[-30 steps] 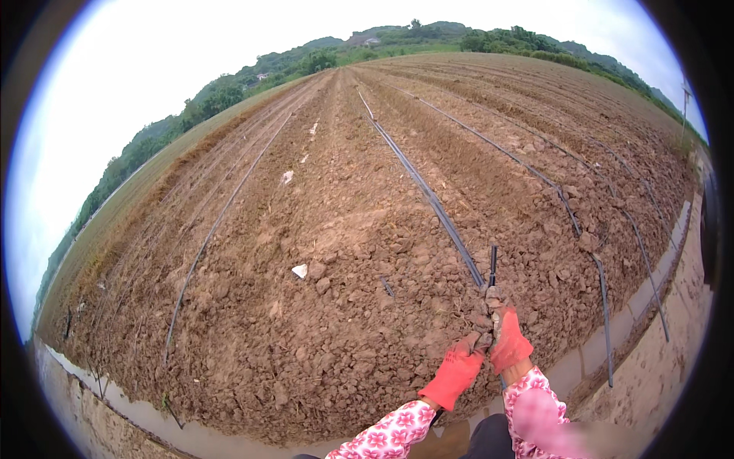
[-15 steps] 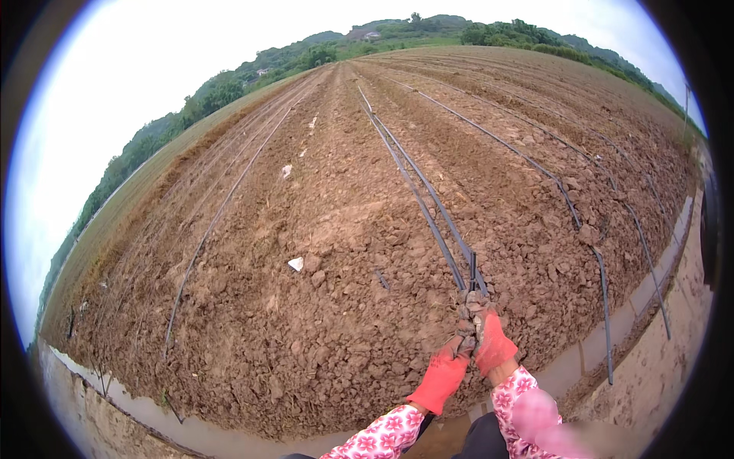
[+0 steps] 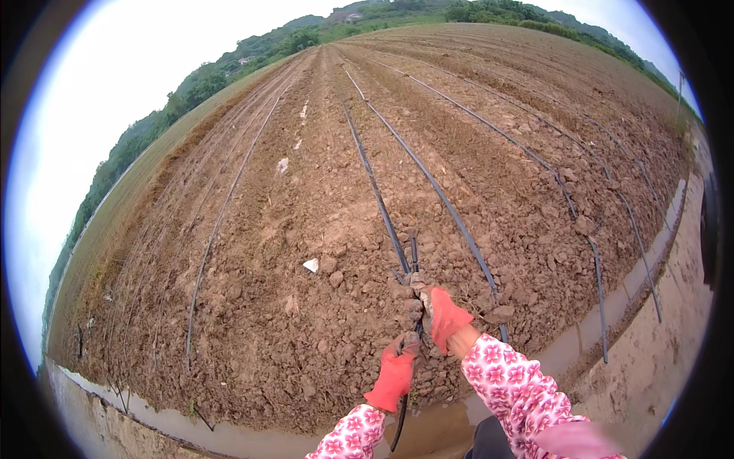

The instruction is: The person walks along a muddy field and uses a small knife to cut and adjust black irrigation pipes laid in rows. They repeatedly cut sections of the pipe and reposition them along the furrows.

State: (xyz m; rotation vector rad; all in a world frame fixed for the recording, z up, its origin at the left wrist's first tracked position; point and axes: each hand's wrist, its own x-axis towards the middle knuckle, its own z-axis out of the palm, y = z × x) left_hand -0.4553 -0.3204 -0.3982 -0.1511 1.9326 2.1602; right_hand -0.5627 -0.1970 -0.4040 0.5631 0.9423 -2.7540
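My right hand (image 3: 440,315), in a coral glove with a muddy grey palm, is closed around the near end of a flat black drip line (image 3: 376,191) that runs up the field. A short stub of black tube (image 3: 414,252) sticks up beside its fingers. Lower and to the left, my left hand (image 3: 397,369), gloved the same way, grips a thin black tube (image 3: 400,428) whose tail hangs below it. The joint between tube and line is hidden by the gloves. A second drip line (image 3: 436,183) lies on the soil to the right, passing just beyond my right hand.
Ploughed brown soil (image 3: 267,306) with clods spreads ahead. More drip lines (image 3: 527,153) run lengthwise at left and right. White scraps (image 3: 311,265) lie on the dirt. A muddy water channel (image 3: 436,427) borders the near edge, with a concrete strip (image 3: 650,367) at right.
Both hands have shifted left, and my left hand has dropped lower, away from the right. The two drip lines, close together before, now lie apart, the right one out of my hands.
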